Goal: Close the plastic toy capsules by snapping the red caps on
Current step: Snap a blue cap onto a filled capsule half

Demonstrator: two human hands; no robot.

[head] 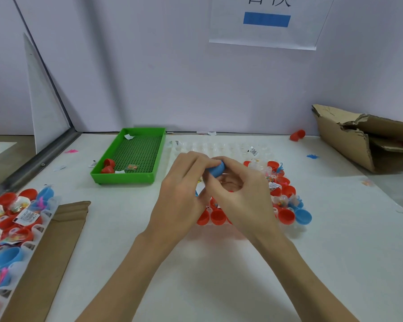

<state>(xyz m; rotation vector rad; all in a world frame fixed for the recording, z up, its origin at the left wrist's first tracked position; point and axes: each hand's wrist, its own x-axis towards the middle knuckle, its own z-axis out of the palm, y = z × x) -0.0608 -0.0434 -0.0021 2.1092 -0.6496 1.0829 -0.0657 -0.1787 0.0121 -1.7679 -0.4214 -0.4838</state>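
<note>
At the centre of the frame both hands meet above a clear plastic tray (221,145) that lies on the white bench (219,275). The left hand (184,194) and the right hand (240,194) have their fingers curled together round a blue capsule (215,169), pinching it between them; only the rounded blue end shows above the fingers, and the rest is hidden, so whether a red cap is on it cannot be told.

Below and to the right of the hands, the near part of the tray holds red caps (218,217) set in rows, with one blue cap (303,216) at the right end of the front row. Further right in the tray, small toy packets and clear capsule halves sit among more red pieces. The far rows of the tray, toward the wall, show only clear pockets.

Left of centre stands a green tray (149,156) with a mesh floor; two red caps (108,166) lie in its near left corner beside a small wrapped toy. At the lower left edge of the frame a second clear tray (42,219) is crowded with red and blue caps and toy packets, and a flat strip of cardboard (56,252) lies just beside it. At the right edge a torn cardboard box (349,140) rests on the bench, with a lone red cap (297,135) near it by the wall. A paper sign (265,22) hangs on the wall at the upper right.
</note>
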